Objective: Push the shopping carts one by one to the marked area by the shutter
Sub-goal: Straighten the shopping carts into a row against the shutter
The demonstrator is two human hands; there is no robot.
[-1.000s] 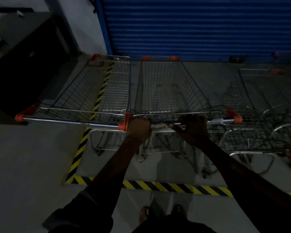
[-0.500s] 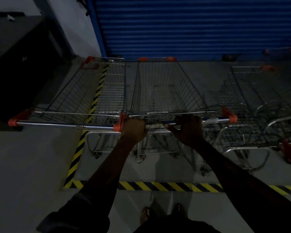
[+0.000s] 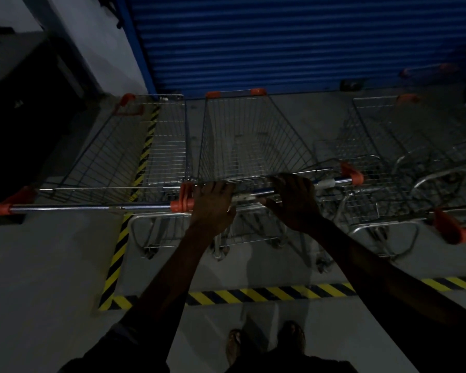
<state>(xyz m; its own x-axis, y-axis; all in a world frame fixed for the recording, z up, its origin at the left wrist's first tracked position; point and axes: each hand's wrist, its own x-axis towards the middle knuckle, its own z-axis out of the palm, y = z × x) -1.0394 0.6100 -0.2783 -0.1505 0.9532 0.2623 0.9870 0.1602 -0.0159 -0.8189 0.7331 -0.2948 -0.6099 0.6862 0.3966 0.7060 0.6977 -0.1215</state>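
Cart [image 3: 253, 146] sits just beside left cart [image 3: 167, 146], nose near shutter [image 3: 280, 44].

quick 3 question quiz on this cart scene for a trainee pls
1. True or false: the left hand and right hand both grip the middle cart by its handle.
2. Which cart stands over the side strip of striped tape? A left B middle C right
3. Fill in: the shutter is coloured ____.
Key: 1 true; 2 A, the left cart; 3 blue.
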